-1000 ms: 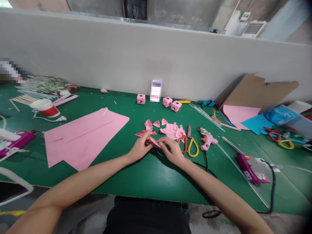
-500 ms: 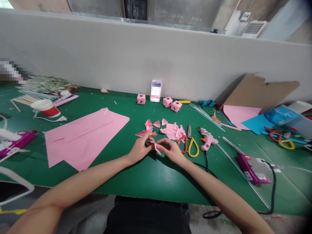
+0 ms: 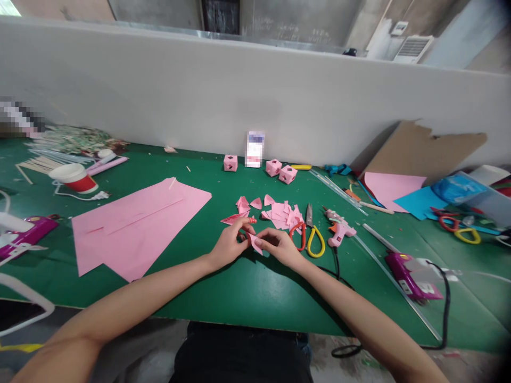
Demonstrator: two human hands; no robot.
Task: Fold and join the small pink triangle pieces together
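Note:
Between my two hands is a small piece of pink paper [image 3: 256, 244], held just above the green table. My left hand [image 3: 229, 244] pinches its left side with thumb and fingers. On the other side, my right hand [image 3: 279, 246] grips it between thumb and forefinger. Just beyond my hands lie a folded pink paper piece [image 3: 235, 218], several pink triangular pieces [image 3: 256, 202] and a pile of cut pink paper scraps [image 3: 282, 214]. Scissors [image 3: 309, 231] with red and yellow handles lie right of my right hand, beside a pink glue gun [image 3: 339, 226].
Large pink sheets [image 3: 136, 229] cover the left of the green table [image 3: 255, 298]. Three pink paper cubes [image 3: 230, 163] stand at the back near the grey partition [image 3: 159, 90]. A paper cup [image 3: 74, 178] is far left; a purple power strip [image 3: 411, 276] and black cord are right.
The pink paper piece has turned slightly between my fingers and shows a flatter, broader face. Both hands stay in nearly the same place, still holding it.

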